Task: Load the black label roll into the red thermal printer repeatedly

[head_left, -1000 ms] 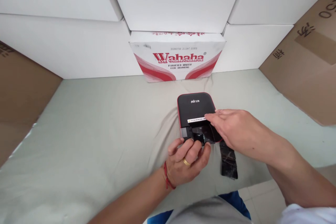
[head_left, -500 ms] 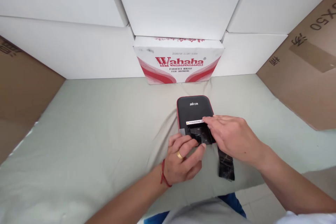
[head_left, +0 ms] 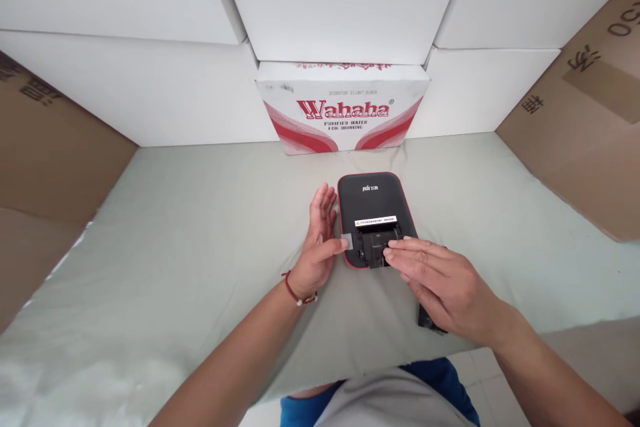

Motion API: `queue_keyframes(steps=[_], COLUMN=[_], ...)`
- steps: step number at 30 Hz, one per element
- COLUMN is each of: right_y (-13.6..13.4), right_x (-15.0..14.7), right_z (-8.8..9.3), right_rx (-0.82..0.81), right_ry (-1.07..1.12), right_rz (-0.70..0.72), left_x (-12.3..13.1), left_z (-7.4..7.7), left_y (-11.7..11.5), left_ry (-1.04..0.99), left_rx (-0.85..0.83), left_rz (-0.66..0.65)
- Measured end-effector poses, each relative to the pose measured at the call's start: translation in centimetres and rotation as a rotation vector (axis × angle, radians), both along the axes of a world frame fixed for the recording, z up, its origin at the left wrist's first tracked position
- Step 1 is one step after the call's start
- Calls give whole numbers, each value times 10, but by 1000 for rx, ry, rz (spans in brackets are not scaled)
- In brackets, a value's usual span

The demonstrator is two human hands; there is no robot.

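Observation:
A black rounded device [head_left: 371, 203] with a red rim lies flat on the cloth, its kind not plain from here. Near its front edge is a recessed compartment with black parts [head_left: 373, 247], and a white label strip [head_left: 375, 221] runs just above it. My left hand [head_left: 320, 240] is open along the device's left side, thumb on a small grey tab [head_left: 349, 241]. Stretched fingers of my right hand [head_left: 440, 277] rest at the right of the compartment; the thumb is partly hidden beneath. Under that hand, a black film strip [head_left: 429, 320] shows in part.
Behind the device stands a white and red water carton [head_left: 345, 117] against white boxes [head_left: 345, 3]. Brown cardboard walls flank the table at left [head_left: 55, 167] and right [head_left: 585, 153]. A pale green cloth [head_left: 200, 227] covers the table up to its front edge.
My left hand has moved from the compartment to the device's left side and opened. My right hand has shifted slightly down, off the white label. The black film strip is now more covered.

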State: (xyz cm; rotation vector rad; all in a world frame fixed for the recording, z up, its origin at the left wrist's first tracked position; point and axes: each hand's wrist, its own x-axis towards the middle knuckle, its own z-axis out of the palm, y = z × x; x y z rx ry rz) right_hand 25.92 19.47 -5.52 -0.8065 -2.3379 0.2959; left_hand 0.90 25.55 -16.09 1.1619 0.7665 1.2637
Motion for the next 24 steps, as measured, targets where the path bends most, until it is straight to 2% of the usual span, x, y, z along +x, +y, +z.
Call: queue_keyframes(steps=[8,12,15,18,20,24], right_y=[3,22,51,83,99,116], right_x=[-3,-11,-28,-52,-67,-84], right_z=[8,18,29,40,43,41], right_rx=[-4,-43,-155,-292,-336,-365], right_ry=[-32,-81,-288,-702,-880,-968], right_rz=[8,-125,-294,-408,-401,-383], left_x=[8,9,10,11,11,11], left_z=[1,-6,-10,-12,-13,-15], left_y=[-1,1,3,4,5,6], left_ry=[-91,-95,-74,-63,-66,-54], left_rx=[-30,20,59,61,60,66], left_rz=[-55,-50,-44,-35,-38,-48])
